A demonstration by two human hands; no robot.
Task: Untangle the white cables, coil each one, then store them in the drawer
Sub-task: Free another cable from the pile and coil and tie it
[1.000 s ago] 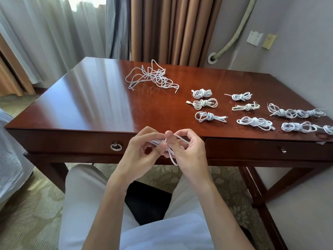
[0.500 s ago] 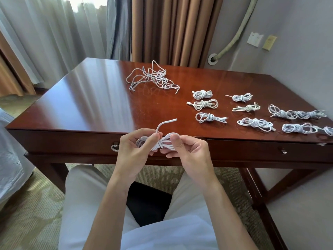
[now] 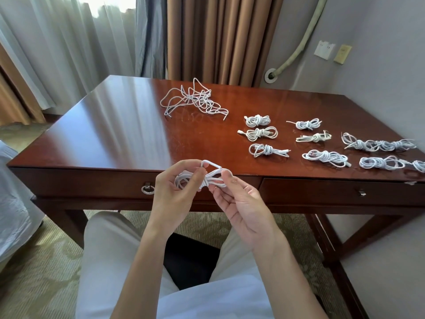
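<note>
White cord, gathered into a small coil (image 3: pixel 202 179), sits between the two hands just in front of the desk (image 3: pixel 110 134) edge, low at six o'clock from the desk's middle. The left hand (image 3: pixel 177 192) pinches the coil's left loops between thumb and curled fingers. The right hand (image 3: pixel 239 201) has its fingertips closed on the other end, where the loose tail arches up over the waist of the bundle. So both hands are clamped on the one cable, close together, nearly touching.

The step looks like the finishing wrap: the tail is being wound round the middle. To do it well, I'd say keep the left pinch firm so the loops don't spring apart, pull each turn snug but not hard enough to kink the cord, and tuck the plug end through a loop so it locks.

At eleven o'clock on the desk lies the tangle (image 3: pixel 193 100), still to be sorted. From one to three o'clock the finished coils (image 3: pixel 322 139) lie in rough rows, well apart from the tangle. The left drawer (image 3: pixel 92 184) with its ring pull is closed, and so is the right drawer (image 3: pixel 333 192).

No brand, label or writing is legible on the cables, desk or wall plates.
</note>
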